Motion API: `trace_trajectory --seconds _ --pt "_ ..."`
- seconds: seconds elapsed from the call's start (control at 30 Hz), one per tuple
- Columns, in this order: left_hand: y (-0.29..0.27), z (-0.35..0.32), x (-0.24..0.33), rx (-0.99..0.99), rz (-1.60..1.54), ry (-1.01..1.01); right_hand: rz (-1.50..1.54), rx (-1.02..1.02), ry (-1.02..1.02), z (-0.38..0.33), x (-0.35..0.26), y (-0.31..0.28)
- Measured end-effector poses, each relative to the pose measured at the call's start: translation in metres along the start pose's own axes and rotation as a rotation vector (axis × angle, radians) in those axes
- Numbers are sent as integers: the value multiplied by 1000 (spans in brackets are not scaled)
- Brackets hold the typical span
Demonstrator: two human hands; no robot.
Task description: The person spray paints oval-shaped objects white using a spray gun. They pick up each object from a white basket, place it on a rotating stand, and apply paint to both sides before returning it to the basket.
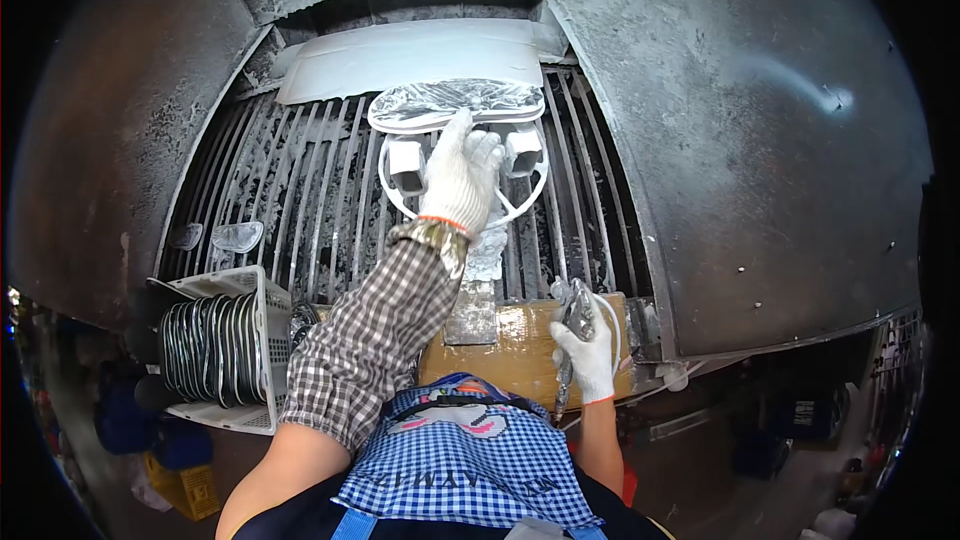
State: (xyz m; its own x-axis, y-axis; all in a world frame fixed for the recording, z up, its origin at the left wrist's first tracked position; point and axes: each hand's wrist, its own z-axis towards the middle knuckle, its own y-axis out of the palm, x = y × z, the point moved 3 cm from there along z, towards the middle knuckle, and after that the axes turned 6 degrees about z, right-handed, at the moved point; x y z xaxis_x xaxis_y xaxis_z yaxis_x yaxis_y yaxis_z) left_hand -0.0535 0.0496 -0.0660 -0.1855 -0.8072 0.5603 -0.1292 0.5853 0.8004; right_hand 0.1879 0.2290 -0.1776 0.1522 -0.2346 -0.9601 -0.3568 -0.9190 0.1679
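My left hand (pixel 463 172), in a white knit glove, reaches forward with its fingers closed at the near edge of an oval piece (pixel 425 98). That piece has a pale rim and a glossy black-and-silver top. It lies over a stand with two white blocks (pixel 406 164) and a white ring (pixel 541 180), partly hidden behind my hand. Lower right, my right hand (pixel 592 355), gloved too, is wrapped round a spray gun (pixel 577 312) coated in grey-white residue. A white hose (pixel 617 332) loops beside it.
Metal slats (pixel 325 170) run beneath the stand, between tall stained walls (pixel 760 140). Behind lies a white sheet (pixel 410 55). A light plastic crate (pixel 268 340) holds several dark oval pieces (pixel 210 350) at lower left. A brown-covered box (pixel 520 340) sits before me.
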Motion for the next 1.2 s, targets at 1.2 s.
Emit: trace_trajectory --seconds 1.2 --pt "-434 22 44 480 -33 -8 -371 -28 176 2 21 46"
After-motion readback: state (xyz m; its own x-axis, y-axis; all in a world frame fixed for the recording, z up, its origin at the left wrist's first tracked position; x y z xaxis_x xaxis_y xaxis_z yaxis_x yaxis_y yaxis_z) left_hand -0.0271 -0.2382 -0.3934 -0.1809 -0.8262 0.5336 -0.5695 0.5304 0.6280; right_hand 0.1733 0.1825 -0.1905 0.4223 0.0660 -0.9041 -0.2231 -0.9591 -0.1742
